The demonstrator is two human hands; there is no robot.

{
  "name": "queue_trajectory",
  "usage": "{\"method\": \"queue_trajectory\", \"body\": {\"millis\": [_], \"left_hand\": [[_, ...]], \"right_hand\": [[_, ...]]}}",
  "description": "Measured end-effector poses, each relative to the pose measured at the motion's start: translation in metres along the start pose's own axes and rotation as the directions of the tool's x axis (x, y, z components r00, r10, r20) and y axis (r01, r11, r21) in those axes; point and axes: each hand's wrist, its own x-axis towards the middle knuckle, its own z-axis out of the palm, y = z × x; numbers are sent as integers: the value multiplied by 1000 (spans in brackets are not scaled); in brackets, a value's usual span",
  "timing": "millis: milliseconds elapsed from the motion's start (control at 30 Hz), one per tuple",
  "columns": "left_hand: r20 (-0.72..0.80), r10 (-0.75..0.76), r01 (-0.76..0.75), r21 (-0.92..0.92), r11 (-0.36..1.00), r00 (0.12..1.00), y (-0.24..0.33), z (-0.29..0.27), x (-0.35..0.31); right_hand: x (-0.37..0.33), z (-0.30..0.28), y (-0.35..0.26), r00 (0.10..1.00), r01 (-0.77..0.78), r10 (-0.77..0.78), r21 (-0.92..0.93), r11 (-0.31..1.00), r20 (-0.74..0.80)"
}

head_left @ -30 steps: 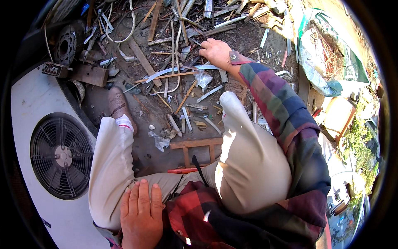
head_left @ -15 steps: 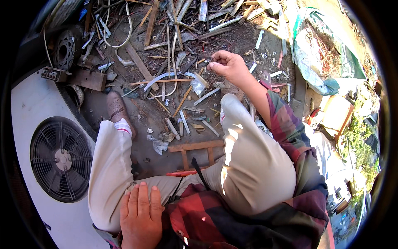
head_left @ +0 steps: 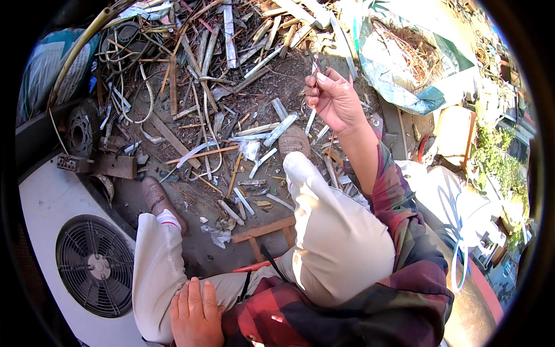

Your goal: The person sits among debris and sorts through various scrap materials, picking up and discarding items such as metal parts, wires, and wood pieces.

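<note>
My right hand (head_left: 341,105) is raised over the littered ground, out past my bent right knee. Its thumb and fingers pinch a thin reddish wire (head_left: 316,67) that sticks up from the fingertips. Just beyond and to the right lies an open white-and-green sack (head_left: 448,95) holding a tangle of reddish-brown wires (head_left: 407,52). My left hand (head_left: 198,315) rests flat on my left thigh, fingers stretched out, holding nothing.
Wood strips (head_left: 230,37) and scraps cover the ground ahead. A white casing (head_left: 43,202) with a round black fan grille (head_left: 97,266) stands at the left. A wooden frame (head_left: 263,228) lies between my legs. Light blue cord (head_left: 457,254) hangs at the right.
My right hand has moved outward and right, toward the sack, turning so the pinched wire points up. The view has shifted, showing more ground ahead. My left hand stays on the thigh.
</note>
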Motion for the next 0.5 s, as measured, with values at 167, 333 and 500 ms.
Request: {"method": "queue_trajectory", "body": {"millis": [167, 333, 500], "left_hand": [[180, -55, 68, -63, 996, 982, 12, -9, 0], [168, -33, 54, -125, 991, 985, 8, 3, -6], [183, -79, 90, -57, 994, 980, 15, -9, 9]], "right_hand": [[-7, -68, -90, 960, 269, -253, 153, 951, -117], [-2, -156, -217, 604, 405, -561, -389, 828, -566], [24, -149, -162, 636, -59, -689, -912, 405, -348]]}}
